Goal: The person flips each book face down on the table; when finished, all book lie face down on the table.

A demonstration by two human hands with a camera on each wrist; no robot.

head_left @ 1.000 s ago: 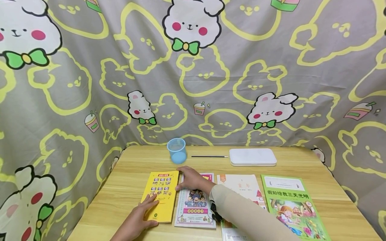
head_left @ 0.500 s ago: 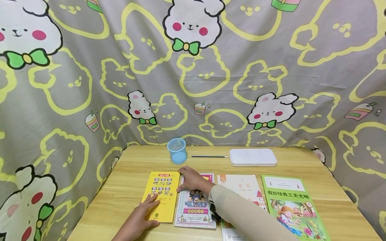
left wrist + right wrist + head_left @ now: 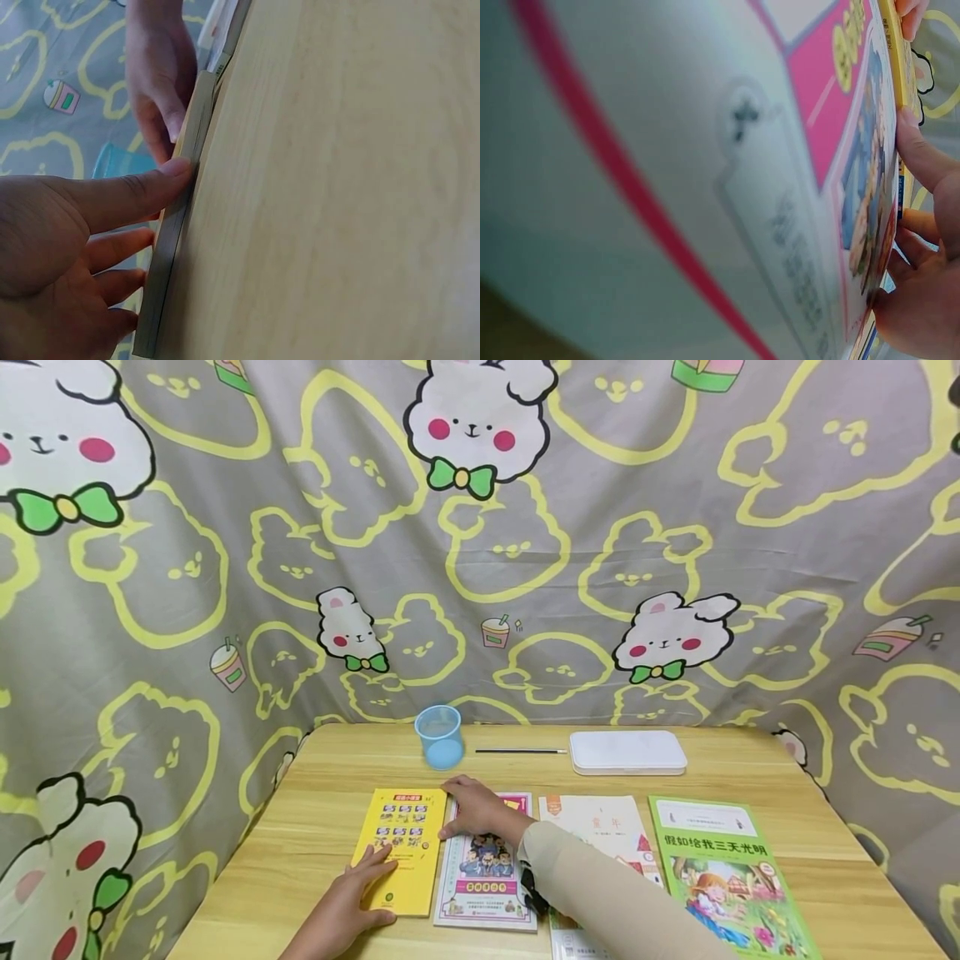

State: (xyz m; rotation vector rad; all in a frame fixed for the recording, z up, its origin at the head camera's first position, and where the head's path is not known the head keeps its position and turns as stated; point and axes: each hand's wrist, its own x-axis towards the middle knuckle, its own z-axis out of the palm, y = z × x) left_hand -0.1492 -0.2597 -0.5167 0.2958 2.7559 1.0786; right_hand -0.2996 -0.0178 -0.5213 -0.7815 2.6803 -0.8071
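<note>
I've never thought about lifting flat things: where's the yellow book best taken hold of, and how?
Probably pinch the yellow book by its left long edge, coming from the left. It lies flat, so only its edges offer thickness to pinch; the table leaves room there, while the pink-and-white book sits close along its right.

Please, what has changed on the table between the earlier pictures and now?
Nothing has visibly moved, been taken hold of or let go. The left grip and right grip still touch the yellow book; the blue cup, black stick, white case and other books stayed in place.
</note>
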